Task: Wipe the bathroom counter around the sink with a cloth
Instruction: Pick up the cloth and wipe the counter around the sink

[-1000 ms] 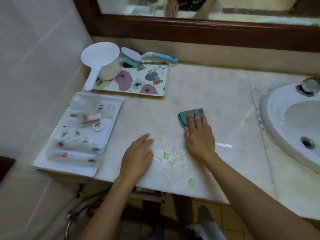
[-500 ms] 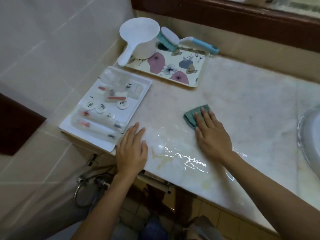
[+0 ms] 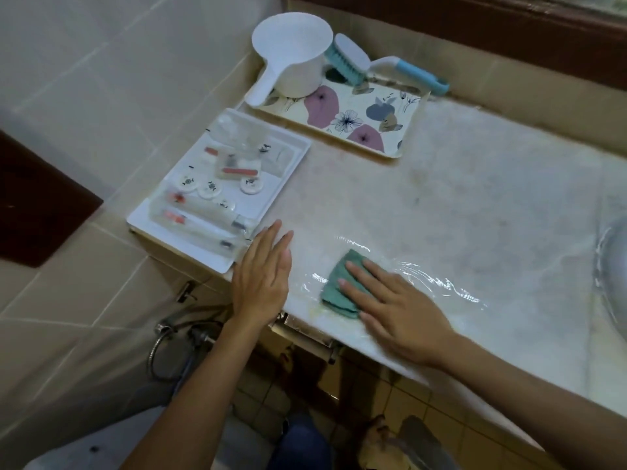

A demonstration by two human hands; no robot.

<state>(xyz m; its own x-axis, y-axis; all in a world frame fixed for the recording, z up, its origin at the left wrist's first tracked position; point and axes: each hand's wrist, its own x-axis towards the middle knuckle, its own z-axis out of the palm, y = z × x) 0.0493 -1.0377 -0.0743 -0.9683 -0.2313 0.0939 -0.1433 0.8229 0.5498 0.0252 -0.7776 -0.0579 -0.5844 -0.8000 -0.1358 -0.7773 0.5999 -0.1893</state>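
Observation:
A folded green cloth lies flat on the pale marble counter, close to its front edge. My right hand presses down on the cloth with fingers spread, covering its right half. A wet, glossy streak runs across the counter to the right of the cloth. My left hand rests palm down at the counter's front edge, left of the cloth, holding nothing. Only the rim of the white sink shows at the far right.
A white tray of small toiletries sits just beyond my left hand. Behind it a floral tray carries a white scoop and a blue-handled brush. A tiled wall rises on the left, and a dark wooden frame runs along the back.
My right hand has dragged the cloth toward the front edge, over the puddle. My left hand stays planted at the edge. The view has swung left, so most of the sink is out of frame.

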